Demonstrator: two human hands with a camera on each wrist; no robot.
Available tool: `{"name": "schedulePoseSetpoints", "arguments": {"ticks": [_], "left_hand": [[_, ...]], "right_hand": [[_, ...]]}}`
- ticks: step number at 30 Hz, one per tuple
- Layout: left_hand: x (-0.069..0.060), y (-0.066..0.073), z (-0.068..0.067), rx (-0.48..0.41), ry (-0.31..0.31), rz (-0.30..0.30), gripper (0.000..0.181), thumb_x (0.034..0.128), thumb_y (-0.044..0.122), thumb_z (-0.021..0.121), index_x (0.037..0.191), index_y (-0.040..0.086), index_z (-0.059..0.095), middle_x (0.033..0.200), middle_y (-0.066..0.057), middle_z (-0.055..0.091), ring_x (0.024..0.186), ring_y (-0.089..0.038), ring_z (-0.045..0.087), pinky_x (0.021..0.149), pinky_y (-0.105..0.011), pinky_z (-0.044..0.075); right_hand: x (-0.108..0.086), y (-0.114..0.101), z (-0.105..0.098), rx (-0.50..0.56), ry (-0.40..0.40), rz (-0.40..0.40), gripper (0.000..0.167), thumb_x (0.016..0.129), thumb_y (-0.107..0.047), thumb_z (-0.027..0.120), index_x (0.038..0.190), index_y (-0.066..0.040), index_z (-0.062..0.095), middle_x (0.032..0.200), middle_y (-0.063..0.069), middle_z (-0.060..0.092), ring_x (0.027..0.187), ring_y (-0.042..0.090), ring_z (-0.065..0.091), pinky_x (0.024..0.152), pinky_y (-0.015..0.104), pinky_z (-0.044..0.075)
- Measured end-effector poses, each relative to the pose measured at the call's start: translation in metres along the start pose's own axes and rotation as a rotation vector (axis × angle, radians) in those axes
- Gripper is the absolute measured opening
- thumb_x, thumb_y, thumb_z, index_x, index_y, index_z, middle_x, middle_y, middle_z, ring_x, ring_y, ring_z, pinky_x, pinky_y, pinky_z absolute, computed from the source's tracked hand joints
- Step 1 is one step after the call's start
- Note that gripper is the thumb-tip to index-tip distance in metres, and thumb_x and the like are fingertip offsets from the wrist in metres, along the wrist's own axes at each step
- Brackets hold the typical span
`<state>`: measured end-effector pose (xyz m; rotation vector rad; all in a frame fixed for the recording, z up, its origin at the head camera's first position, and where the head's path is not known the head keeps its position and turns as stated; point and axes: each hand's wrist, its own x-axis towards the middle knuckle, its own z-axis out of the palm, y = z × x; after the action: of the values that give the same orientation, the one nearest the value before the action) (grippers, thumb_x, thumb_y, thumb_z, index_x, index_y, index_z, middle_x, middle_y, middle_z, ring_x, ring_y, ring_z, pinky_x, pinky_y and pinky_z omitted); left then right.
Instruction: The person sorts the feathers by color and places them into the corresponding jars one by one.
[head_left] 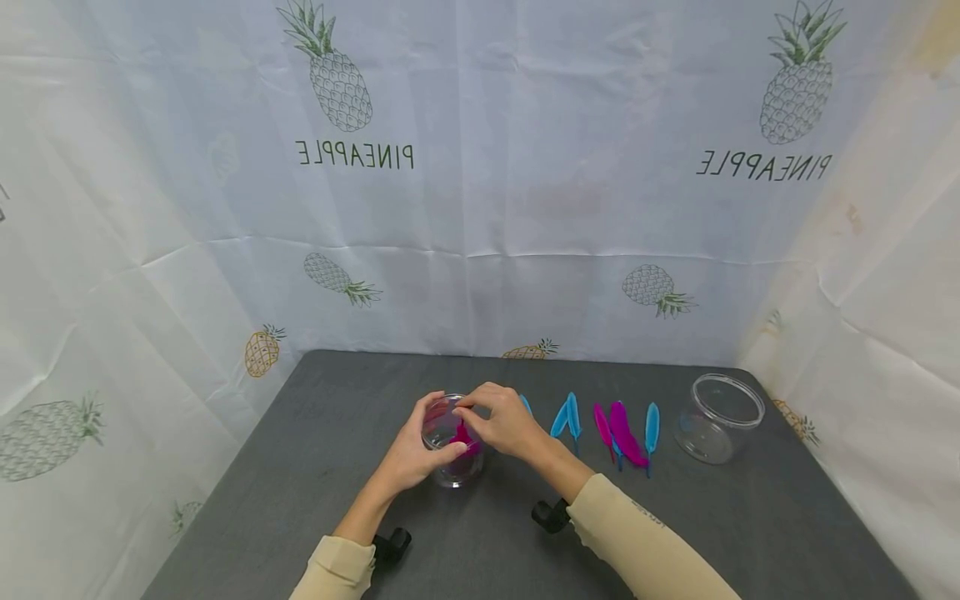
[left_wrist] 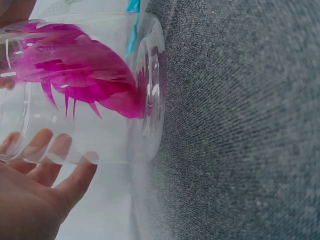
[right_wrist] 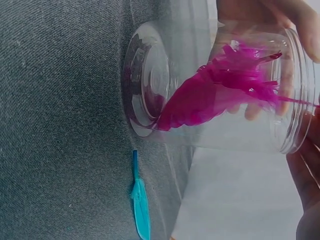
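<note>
A clear jar (head_left: 456, 475) stands on the dark table, a magenta feather (left_wrist: 90, 75) showing inside it through the wall. My left hand (head_left: 411, 454) curls round the jar's left side, its fingers behind the wall in the left wrist view. At the jar's mouth my right hand (head_left: 504, 421) pinches the thin quill of a magenta feather (right_wrist: 215, 92), whose vane lies inside the jar. Whether more than one feather is in there, I cannot tell. A blue feather (right_wrist: 141, 210) lies on the table close to the jar.
Right of my right hand lie blue feathers (head_left: 573, 415) and magenta feathers (head_left: 627, 435). A second clear jar (head_left: 708, 437), lidless, stands at the table's right side. Behind the table hangs a pineapple-print curtain (head_left: 487, 208).
</note>
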<state>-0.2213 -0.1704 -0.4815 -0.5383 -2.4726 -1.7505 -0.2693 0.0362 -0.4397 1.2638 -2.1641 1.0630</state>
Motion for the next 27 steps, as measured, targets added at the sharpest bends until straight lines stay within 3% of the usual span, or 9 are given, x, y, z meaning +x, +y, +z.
{"name": "schedulePoseSetpoints", "arguments": {"ticks": [9,15,27], "left_hand": [[0.001,-0.001,0.0,0.009,-0.01,-0.012,0.091,0.0859,0.031,0.082,0.156,0.008,0.028,0.154,-0.016,0.042,0.143,-0.033,0.039,0.117,-0.055,0.033],[0.001,-0.005,0.0,0.01,-0.009,-0.011,0.092,0.0855,0.033,0.082,0.155,0.008,0.028,0.154,-0.02,0.041,0.143,-0.034,0.04,0.117,-0.056,0.032],[0.002,-0.005,0.001,0.0,0.012,0.012,0.088,0.0857,0.03,0.082,0.154,0.009,0.031,0.152,-0.015,0.045,0.141,-0.035,0.042,0.115,-0.058,0.034]], "right_hand": [[-0.002,-0.003,-0.008,0.004,-0.009,0.021,0.009,0.088,-0.005,0.079,0.097,-0.005,0.078,0.091,0.002,0.074,0.086,0.015,0.068,0.078,0.028,0.06],[-0.005,-0.005,-0.02,0.004,-0.042,0.037,0.01,0.089,-0.007,0.079,0.099,-0.007,0.078,0.093,0.0,0.074,0.088,0.016,0.068,0.08,0.034,0.06],[-0.021,-0.003,-0.046,-0.058,-0.117,0.033,0.012,0.091,-0.01,0.077,0.103,-0.006,0.077,0.096,-0.002,0.073,0.09,0.018,0.068,0.077,0.035,0.06]]}}
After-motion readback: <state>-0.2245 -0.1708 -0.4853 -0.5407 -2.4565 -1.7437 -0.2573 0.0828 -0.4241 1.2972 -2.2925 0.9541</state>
